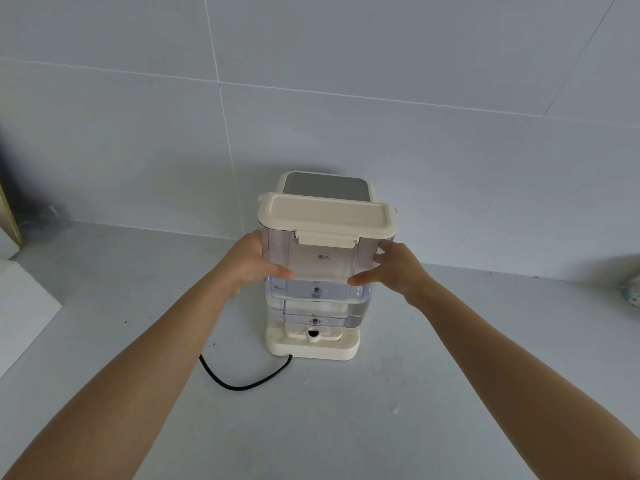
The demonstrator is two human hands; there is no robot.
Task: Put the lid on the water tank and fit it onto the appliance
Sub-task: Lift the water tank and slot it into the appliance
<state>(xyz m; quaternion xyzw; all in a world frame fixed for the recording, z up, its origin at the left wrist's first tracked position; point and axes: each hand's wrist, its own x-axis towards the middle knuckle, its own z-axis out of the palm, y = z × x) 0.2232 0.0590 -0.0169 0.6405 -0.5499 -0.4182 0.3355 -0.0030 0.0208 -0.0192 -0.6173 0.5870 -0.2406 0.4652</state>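
Observation:
A clear water tank (320, 271) with a cream lid (327, 218) closed on top is held just above the cream base (313, 346) of the appliance (329, 185), against its back. My left hand (258, 263) grips the tank's left side and my right hand (389, 268) grips its right side. The tank's bottom hovers slightly over the base, where a round inlet port (312, 334) shows. The appliance's grey top panel is visible behind the lid.
A black power cord (242, 381) curls from the base across the grey counter (346, 427) toward the left. A white block (24, 303) sits at the left edge. A tiled wall stands behind the appliance. A small patterned object (632, 296) lies far right.

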